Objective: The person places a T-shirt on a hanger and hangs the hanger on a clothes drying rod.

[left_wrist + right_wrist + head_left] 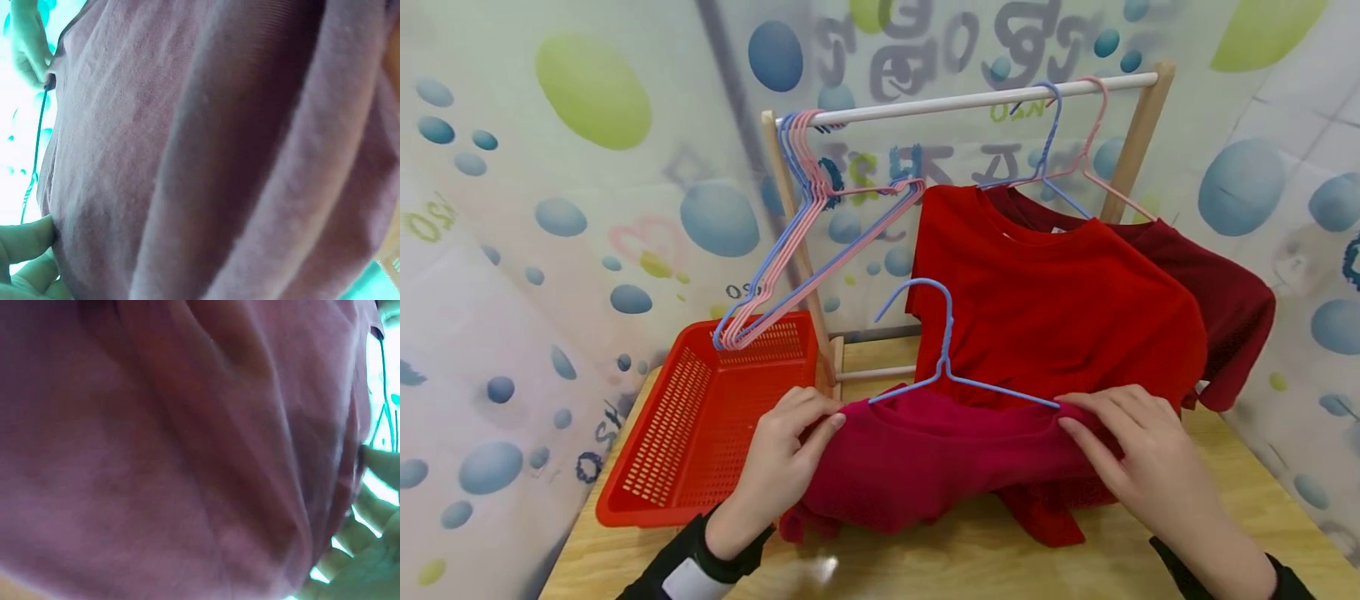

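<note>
A magenta-red T-shirt (917, 467) hangs between my two hands above the table, with a blue clothes hanger (946, 350) set in its neck opening. The hanger's hook stands up; its lower part is hidden inside the shirt. My left hand (790, 454) pinches the shirt at its left shoulder between thumb and fingers. At the other shoulder, my right hand (1138, 450) pinches the cloth right by the hanger's arm end. Shirt fabric (144, 137) fills most of the left wrist view, with the left thumb and fingers at its edge. Fabric (156, 462) likewise fills the right wrist view.
A wooden rack with a white rail (977, 100) stands behind. Several pink and blue hangers (790, 258) hang at its left end. A bright red T-shirt (1037, 300) and a dark red one (1217, 292) hang at the right. An orange-red basket (655, 417) sits on the table (1210, 483).
</note>
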`<state>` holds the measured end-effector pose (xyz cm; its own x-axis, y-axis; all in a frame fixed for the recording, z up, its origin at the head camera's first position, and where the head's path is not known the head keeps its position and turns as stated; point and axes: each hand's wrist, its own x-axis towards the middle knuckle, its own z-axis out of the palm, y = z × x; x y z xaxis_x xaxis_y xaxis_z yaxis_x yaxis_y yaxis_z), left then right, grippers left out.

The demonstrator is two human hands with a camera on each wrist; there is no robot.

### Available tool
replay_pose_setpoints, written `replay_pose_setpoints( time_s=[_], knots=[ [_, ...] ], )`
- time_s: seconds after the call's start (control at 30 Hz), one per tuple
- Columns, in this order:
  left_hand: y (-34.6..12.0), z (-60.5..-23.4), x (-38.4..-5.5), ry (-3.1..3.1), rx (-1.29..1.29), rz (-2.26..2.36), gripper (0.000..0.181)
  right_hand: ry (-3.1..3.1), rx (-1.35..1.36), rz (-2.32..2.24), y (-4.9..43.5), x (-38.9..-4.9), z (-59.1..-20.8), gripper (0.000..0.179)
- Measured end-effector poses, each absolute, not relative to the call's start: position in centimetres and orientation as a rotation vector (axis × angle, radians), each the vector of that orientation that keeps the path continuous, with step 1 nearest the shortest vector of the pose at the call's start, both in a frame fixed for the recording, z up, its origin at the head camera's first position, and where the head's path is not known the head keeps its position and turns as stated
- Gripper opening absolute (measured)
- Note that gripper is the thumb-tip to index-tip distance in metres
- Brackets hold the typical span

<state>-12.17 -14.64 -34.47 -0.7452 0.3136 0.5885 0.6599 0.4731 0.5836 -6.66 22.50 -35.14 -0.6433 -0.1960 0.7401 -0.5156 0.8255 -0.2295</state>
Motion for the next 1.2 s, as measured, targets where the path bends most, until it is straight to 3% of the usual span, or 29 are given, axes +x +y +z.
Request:
replay_pose_setpoints(
  time_s=[0.03,0.13,0.27,0.37,0.57,0.83,1.07,1.2],
  knots=[
    [-14.5,-34.5,-12.2,-2.328,-0.817,-1.176,0.006,-2.264,0.534,0.54,22.4,-6.8,-35.2,0.053],
    [-14.3,-34.4,-12.1,-2.346,-0.821,-1.177,0.005,-2.254,0.539,0.557,22.5,-7.2,-35.7,0.028],
    [-14.7,-34.3,-12.1,-2.38,-0.808,-1.197,0.006,-2.188,0.519,0.638,22.9,-7.6,-36.3,0.023],
    [-15.6,-34.5,-12.2,-2.407,-0.77,-1.256,0.012,-2.117,0.496,0.672,23.4,-7.8,-36.6,0.05],
    [-17.7,-34.8,-11.9,-2.471,-0.617,-1.379,0.023,-2.084,0.395,0.638,24.7,-7.8,-36.7,0.058],
    [-18.9,-34.6,-11.6,-2.487,-0.461,-1.56,0.022,-2.135,0.337,0.601,26.0,-7.6,-36.9,0.02],
    [-19.2,-34.4,-11.9,-2.441,-0.425,-1.778,0.014,-2.115,0.387,0.597,27.0,-8.2,-37.2,0.06],
    [-19.4,-33.8,-12.2,-2.381,-0.385,-2.129,0.018,-2.15,0.432,0.602,27.6,-8.3,-37.2,0.058]
  ],
)
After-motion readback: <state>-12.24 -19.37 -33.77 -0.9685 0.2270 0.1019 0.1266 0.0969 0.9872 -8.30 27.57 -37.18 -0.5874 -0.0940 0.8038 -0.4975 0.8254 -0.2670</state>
